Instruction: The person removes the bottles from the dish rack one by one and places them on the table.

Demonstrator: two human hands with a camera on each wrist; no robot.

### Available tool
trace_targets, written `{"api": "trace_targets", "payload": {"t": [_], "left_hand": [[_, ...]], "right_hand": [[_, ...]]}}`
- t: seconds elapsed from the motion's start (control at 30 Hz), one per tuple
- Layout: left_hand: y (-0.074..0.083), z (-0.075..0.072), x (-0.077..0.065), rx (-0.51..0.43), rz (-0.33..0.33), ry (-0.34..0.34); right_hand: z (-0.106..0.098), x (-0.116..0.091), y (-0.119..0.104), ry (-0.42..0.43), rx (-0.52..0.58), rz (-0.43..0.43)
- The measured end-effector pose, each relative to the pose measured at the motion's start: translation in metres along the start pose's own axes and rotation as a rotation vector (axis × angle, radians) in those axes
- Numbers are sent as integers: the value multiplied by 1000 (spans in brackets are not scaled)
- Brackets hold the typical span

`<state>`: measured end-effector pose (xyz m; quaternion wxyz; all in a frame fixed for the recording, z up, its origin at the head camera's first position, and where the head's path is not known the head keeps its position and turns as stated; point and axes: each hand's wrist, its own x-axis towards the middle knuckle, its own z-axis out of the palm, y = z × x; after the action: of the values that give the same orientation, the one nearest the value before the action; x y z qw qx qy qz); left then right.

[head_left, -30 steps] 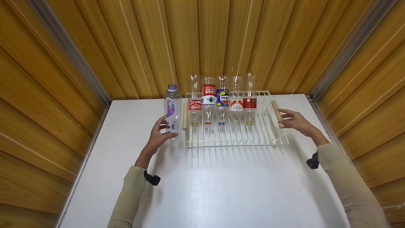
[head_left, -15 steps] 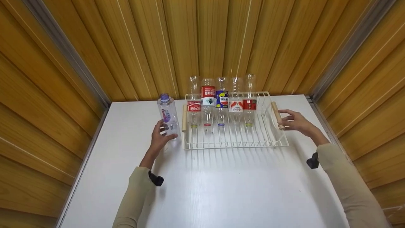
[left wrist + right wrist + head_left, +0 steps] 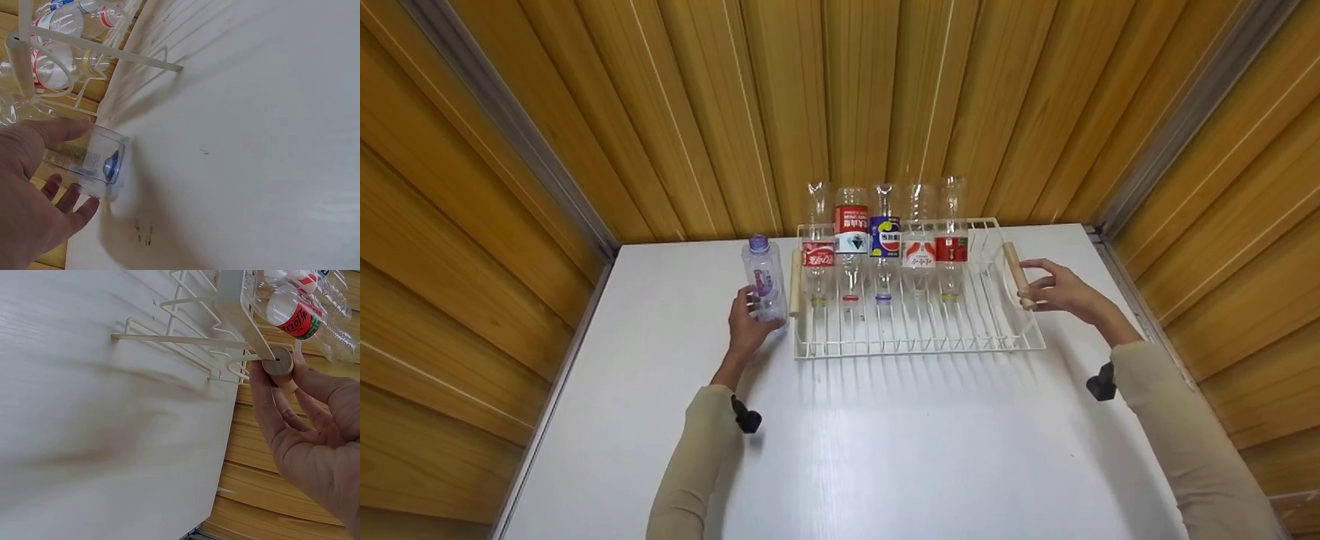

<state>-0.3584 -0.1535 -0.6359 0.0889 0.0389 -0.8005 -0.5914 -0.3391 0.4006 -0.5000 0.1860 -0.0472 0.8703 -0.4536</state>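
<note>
My left hand (image 3: 748, 322) holds a clear plastic bottle (image 3: 766, 271) with a purple-tinted neck and purple label. The bottle stands nearly upright at the rack's left end, base down close over the table. In the left wrist view, my thumb lies along one side of the bottle (image 3: 84, 154) and fingertips on the other. My right hand (image 3: 1059, 291) pinches the wooden handle (image 3: 1012, 270) at the right end of the white wire rack (image 3: 919, 351). In the right wrist view, thumb and fingers close round that handle (image 3: 278, 363).
Several labelled plastic bottles lean in the rack with their necks down, among them one with a blue label (image 3: 885, 236) and one with a red label (image 3: 952, 249). Another wooden handle (image 3: 796, 283) sits between the held bottle and the rack. A wood-panelled wall (image 3: 855, 90) rises behind the white table (image 3: 885, 450).
The bottle in my left hand has come lower and nearer, its neck dropping in the head view. My left forearm has shifted rightward. My right hand stays on the handle.
</note>
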Motion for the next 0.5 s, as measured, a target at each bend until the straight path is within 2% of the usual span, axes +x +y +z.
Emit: {"api": "trace_targets", "payload": {"t": [0.23,0.5], "left_hand": [[-5,-8,-4,27,24,1],[-6,-6,-6,-4,-5,-53]], "right_hand": [[11,5,-6,20,0,-23],[3,-2,-4,-7,-10,10]]}}
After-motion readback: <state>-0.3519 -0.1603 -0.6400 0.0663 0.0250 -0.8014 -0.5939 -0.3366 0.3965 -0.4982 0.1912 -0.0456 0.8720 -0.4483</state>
